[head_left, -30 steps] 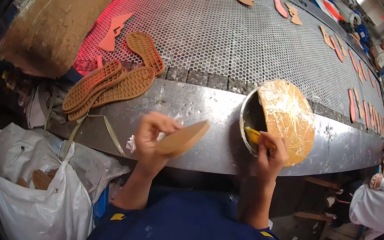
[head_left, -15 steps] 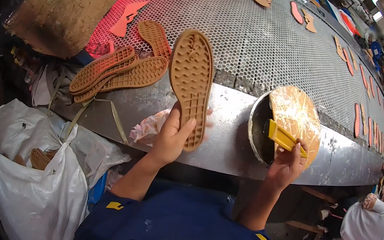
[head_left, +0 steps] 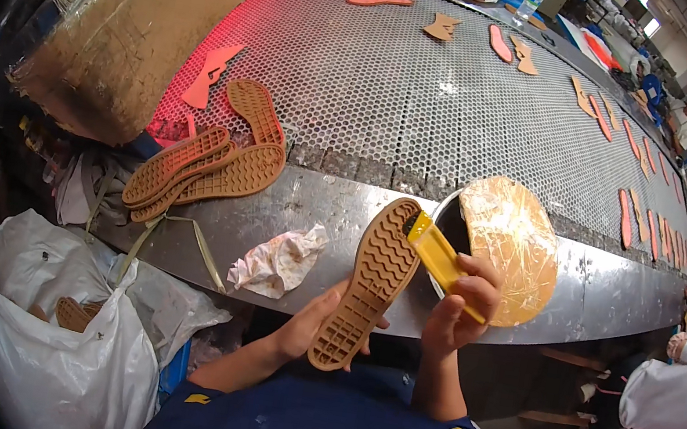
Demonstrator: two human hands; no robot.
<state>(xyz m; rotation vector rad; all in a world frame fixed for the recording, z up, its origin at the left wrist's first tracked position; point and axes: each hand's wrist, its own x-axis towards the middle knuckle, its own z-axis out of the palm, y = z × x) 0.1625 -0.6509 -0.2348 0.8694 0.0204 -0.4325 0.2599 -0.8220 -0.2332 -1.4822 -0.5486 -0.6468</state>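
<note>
My left hand is closed round the lower part of a tan rubber shoe sole, its grooved tread facing up. The sole slants, with its upper end pointing away and to the right. In my right hand is a brush with a flat yellow handle. Its dark bristle end meets the edge of the sole near the upper end in the picture; whether it touches I cannot tell. Just behind the brush stands a round pot, partly covered by a tan, tape-wrapped disc. The pot's inside is mostly hidden.
Several tan soles lie piled at the left on the metal ledge. Near them is a crumpled stained paper. Beyond runs a mesh conveyor carrying pink and tan pieces. A white sack hangs lower left; another person sits at right.
The sole has come down and to the right, tilting over. My right hand has brought the brush from the pot's opening leftward to the sole's edge. The view has shifted slightly.
</note>
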